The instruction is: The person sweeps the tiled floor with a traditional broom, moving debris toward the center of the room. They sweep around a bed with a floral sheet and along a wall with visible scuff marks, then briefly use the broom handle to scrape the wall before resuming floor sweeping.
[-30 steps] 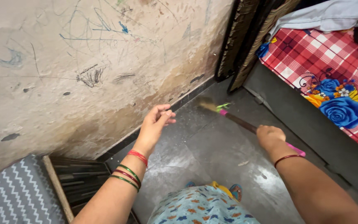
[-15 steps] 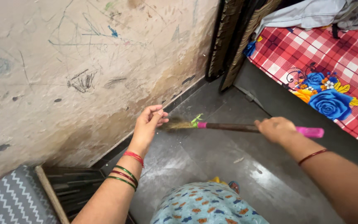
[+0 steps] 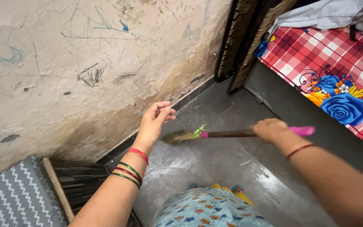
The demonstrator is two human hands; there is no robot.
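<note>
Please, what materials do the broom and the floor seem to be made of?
Broom: the head looks like dry straw or grass, tan and wispy; the pink end looks like glossy plastic, the dark middle is unclear. Floor: probably polished stone or tile, dark grey, with dull reflections and a visible joint line.

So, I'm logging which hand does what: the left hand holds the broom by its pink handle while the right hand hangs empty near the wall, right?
Sides are swapped. In the head view the right hand holds the broom; the left hand hangs empty near the wall.
</note>
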